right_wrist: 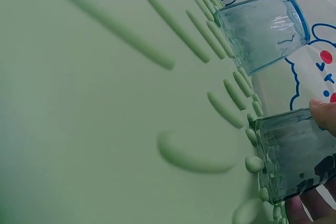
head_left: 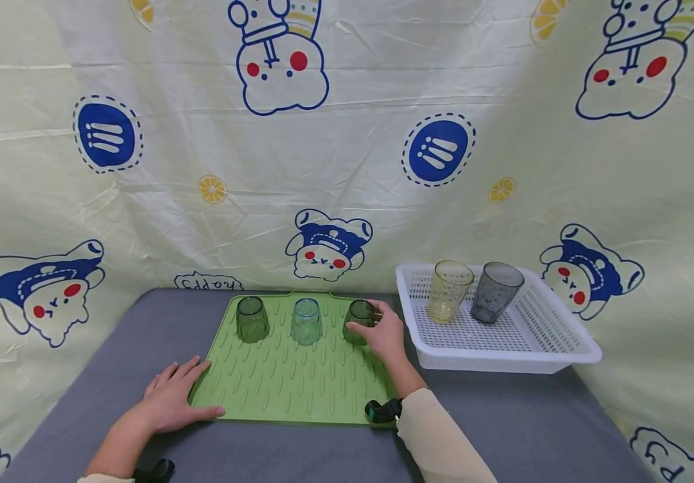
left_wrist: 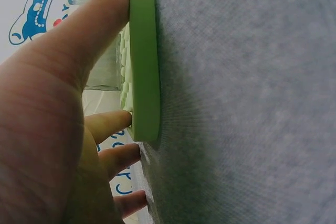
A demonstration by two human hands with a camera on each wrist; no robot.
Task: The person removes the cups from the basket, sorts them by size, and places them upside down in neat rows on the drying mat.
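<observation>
A ribbed green drying mat (head_left: 286, 396) lies on the table and carries three glass tumblers in a row near its far edge. My right hand (head_left: 385, 333) holds the dark green tumbler (head_left: 356, 322) at the right end between thumb and fingers; its base is at the mat's ribs in the right wrist view. The light blue tumbler (head_left: 307, 323) stands in the middle, and an olive green tumbler (head_left: 252, 320) on the left. At the mat's near left corner, my left hand (head_left: 172, 397) rests with fingers spread, its thumb (left_wrist: 100, 19) along the mat's edge.
Right of the mat stands a white perforated plastic basket (head_left: 504, 360). Inside it, a yellowish glass (head_left: 448, 292) and a taller grey glass (head_left: 497, 292) lean to the right. A patterned curtain (head_left: 347, 154) hangs behind the grey-covered table (head_left: 492, 409).
</observation>
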